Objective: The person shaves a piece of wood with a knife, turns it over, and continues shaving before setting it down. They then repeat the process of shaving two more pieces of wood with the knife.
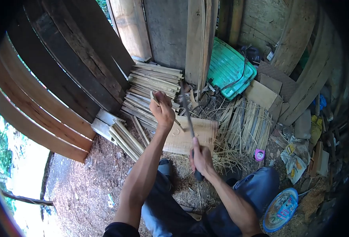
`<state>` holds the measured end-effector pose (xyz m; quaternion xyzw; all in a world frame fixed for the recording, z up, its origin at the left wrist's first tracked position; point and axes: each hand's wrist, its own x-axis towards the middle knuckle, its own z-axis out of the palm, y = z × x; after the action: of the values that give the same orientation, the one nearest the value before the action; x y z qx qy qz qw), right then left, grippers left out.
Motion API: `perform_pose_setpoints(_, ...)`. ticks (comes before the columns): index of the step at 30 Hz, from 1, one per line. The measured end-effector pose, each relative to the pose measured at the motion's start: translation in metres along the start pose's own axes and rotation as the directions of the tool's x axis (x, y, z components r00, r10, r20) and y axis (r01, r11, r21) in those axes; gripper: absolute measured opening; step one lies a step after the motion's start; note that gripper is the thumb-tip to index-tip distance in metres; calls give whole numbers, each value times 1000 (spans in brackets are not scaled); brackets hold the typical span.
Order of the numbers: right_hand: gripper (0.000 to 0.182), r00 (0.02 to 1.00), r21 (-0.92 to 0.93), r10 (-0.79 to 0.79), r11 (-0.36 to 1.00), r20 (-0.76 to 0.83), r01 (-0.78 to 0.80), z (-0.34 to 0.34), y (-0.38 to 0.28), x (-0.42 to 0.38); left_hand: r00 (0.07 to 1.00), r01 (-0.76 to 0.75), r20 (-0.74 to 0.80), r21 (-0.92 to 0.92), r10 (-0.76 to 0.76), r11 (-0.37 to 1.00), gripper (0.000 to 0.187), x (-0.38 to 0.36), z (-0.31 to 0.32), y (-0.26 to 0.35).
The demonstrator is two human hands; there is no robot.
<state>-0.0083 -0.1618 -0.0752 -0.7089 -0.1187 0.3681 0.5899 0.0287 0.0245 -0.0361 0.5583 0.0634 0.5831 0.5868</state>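
My left hand [163, 110] is closed round a thin wooden strip [178, 124], which slants down to the right toward a flat board [174, 142] on the ground. In my right hand [202, 157] is the dark handle of a long-bladed knife [187, 110]; its blade points up and away, just right of the strip. Whether blade and strip touch, I cannot tell. Behind my left hand lies a stack of cut wooden strips [154, 79].
More strips [125, 138] lie at the left, and a bundle of sticks [249, 122] at the right. Beyond are a green plastic crate [229, 69] and cardboard [261, 94]. A pink tape measure [259, 155] and a blue-rimmed basin [268, 215] sit near my knee. Planks [52, 98] lean left.
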Motion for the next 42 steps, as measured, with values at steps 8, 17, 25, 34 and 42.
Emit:
perform_pose_setpoints(8, 61, 984, -310, 173, 934, -39, -177, 10, 80, 31, 999, -37, -12, -73, 36, 997, 36, -6, -7, 1)
perform_pose_setpoints(17, 60, 991, 201, -65, 979, 113, 42, 10, -13, -7, 999, -3, -47, 9, 3, 1000, 35, -2, -18, 1)
perform_pose_setpoints(25, 65, 990, -315, 142, 938, -27, -143, 9, 82, 23, 999, -33, -39, -70, 30, 997, 33, -6, -15, 2)
perform_pose_setpoints(34, 62, 963, 136, 217, 961, 160, -240, 6, 13, 2, 998, -25, -53, 23, 26, 999, 38, -2, -17, 6)
perform_pose_setpoints(42, 63, 903, -88, 423, 905, 72, -417, 12, 45, 6, 997, -56, -46, 63, 59, 996, 37, -4, -13, 7)
